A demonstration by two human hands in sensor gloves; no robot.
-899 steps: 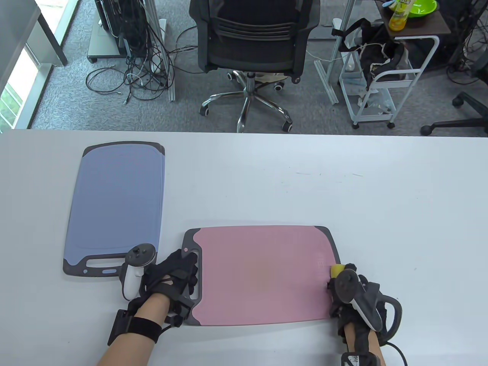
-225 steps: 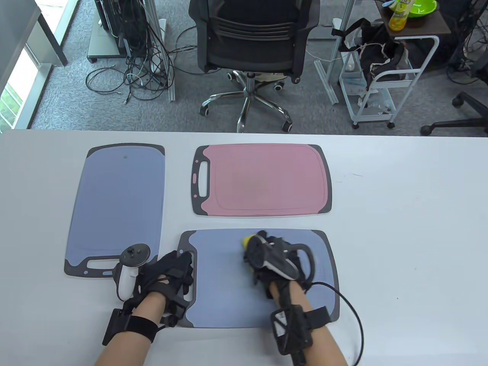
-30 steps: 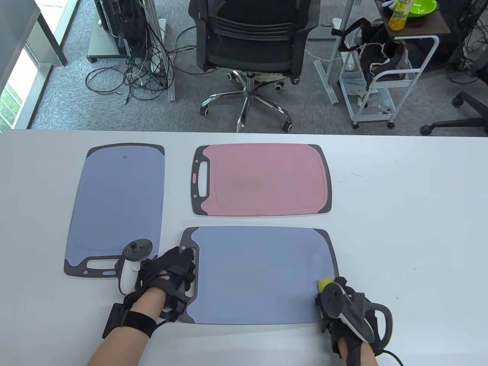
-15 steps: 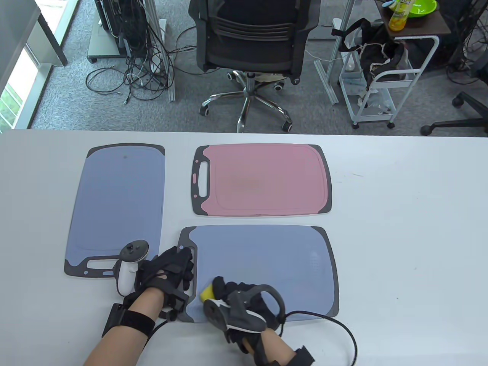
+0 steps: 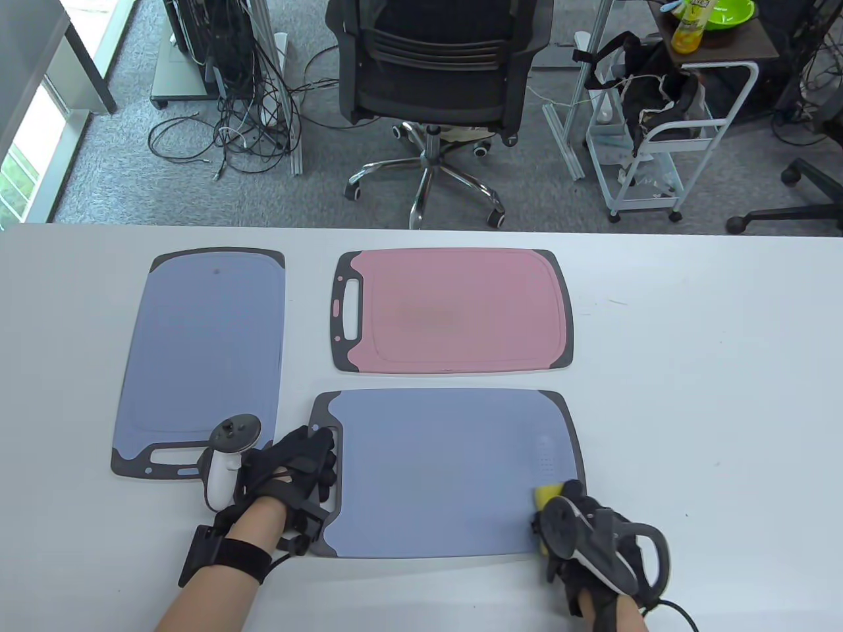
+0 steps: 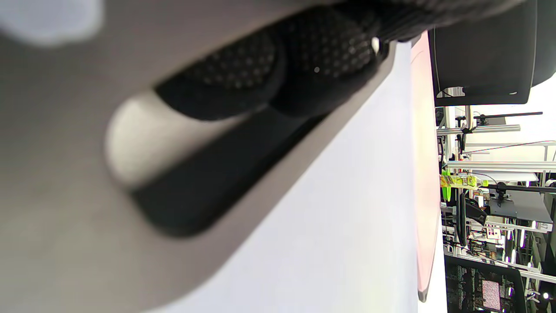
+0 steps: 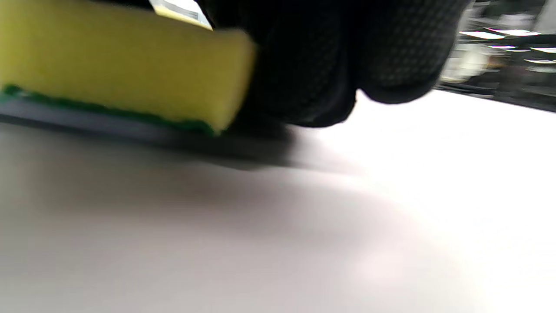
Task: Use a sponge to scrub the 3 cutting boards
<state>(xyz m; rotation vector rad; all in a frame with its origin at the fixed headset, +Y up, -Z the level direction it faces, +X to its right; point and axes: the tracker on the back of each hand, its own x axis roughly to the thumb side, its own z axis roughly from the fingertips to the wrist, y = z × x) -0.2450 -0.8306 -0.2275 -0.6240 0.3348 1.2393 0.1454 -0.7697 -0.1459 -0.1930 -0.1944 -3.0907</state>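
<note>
Three cutting boards lie on the white table: a blue board at the left, a pink board at the back, and a near blue board in front of me. My right hand grips a yellow sponge with a green underside at that near board's front right corner. My left hand lies flat on the board's dark handle end, fingers spread over the handle slot.
Beyond the table's far edge stand a black office chair, a white cart and loose cables on the carpet. The right hand's cable trails off the front edge.
My right hand swept the sponge from the board's front left corner back to its front right corner. The left hand kept its place on the handle end.
</note>
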